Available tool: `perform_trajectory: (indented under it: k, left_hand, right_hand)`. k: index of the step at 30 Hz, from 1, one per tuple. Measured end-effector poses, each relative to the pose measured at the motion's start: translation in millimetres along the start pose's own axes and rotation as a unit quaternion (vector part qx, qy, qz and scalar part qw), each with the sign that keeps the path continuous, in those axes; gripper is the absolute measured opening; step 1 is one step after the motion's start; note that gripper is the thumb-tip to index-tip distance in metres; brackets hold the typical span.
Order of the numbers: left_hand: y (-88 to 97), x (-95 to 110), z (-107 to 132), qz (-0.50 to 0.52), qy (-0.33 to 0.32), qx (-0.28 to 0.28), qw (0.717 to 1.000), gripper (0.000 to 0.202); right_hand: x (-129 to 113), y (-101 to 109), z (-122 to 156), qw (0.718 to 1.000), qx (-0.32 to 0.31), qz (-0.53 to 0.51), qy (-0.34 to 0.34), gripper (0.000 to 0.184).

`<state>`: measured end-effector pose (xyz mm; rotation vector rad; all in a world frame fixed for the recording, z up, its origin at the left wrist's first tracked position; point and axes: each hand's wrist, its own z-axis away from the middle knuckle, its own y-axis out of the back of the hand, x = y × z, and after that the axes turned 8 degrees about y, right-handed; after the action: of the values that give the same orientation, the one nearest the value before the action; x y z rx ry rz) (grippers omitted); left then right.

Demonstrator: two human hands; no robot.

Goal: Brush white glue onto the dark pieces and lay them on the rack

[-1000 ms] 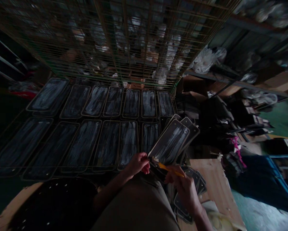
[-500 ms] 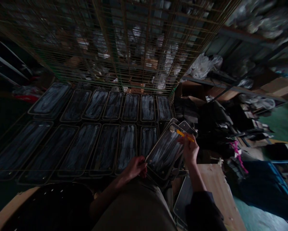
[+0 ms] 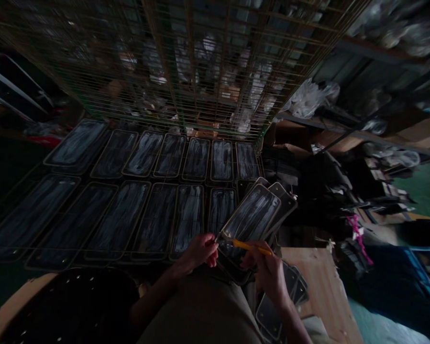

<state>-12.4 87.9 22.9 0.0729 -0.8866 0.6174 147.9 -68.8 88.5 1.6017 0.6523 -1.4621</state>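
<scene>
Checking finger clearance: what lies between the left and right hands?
In the head view, the near end of the streaked dark panel lies between the left hand and right hand, with the yellow-handled brush, held in the right, over it.

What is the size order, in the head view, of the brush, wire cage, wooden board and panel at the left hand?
1. Cage
2. Board and panel: unsure which, both partly covered
3. Brush

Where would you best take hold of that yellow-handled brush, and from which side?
Probably by the slim yellow handle, coming from the right, as the right hand does: the handle extends that way, while the brush head points left, at the near end of the streaked panel.
</scene>
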Motion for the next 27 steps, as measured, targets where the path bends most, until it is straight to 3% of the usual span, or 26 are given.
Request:
perform_trajectory:
  k: [4, 10, 17, 21, 27]
  left_hand:
    - [2.3, -2, -2, 0.005, -0.01, -0.006, 1.0, 0.037]
    - [4.2, -6, -4, 0.009, -0.011, 0.006, 1.0, 0.043]
    - [-3.7, -5, 1, 0.066, 0.012, -0.001, 0.998, 0.045]
    - [-16.3, -1, 4, 0.12, 0.026, 0.029, 0.992, 0.045]
    - [-25.9, -1, 5, 0.172, 0.032, 0.056, 0.983, 0.046]
  right_hand:
    - [21, 27, -37, 0.993, 0.109, 0.021, 0.037, 0.028]
    - [37, 65, -101, 0.955, 0.238, 0.125, 0.129, 0.03]
    - [52, 69, -115, 0.941, 0.141, 0.24, 0.19, 0.028]
    - [65, 84, -114, 0.932, 0.157, 0.27, 0.184, 0.03]
    - [62, 94, -91, 0.916, 0.173, 0.321, 0.169, 0.03]
